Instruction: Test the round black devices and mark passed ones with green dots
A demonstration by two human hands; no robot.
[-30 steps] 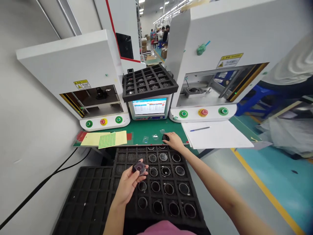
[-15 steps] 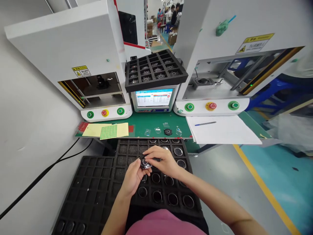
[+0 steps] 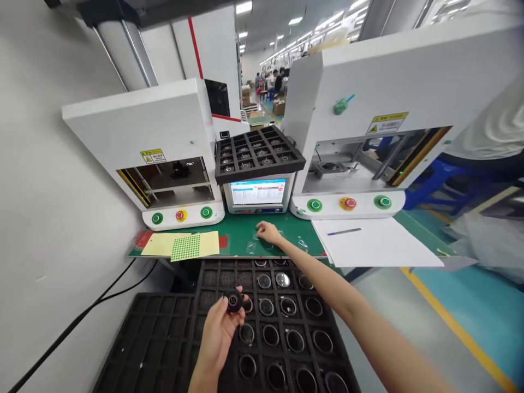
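Left fingers: my left hand pinches a black round part between thumb and fingers, above the foam tray.
Black round part: I have it by the rim with the dotted face up, presumably so that face is visible and untouched.
Right fingers: my right hand is down at the tabletop, fingertips bent low among thin clear pieces; from this far back I can't tell whether they grip one or merely touch.
Clear pieces: they lie loose near the front, probably for a short reach; one is to the right of that hand.
Foam tray: its compartments hold dark round parts singly, which I take as protection against knocks.
Tabletop edge: it runs between my two hands, the left on the near side and lower, the right forearm crossing over it; I would lift before travelling either way.
Sides: green-dotted sheet to the left, white paper with a pen to the right, so the strip between them gives me most sideways room.
Back: the screen and the tilted upper tray limit forward reach, flanked by two white machines.
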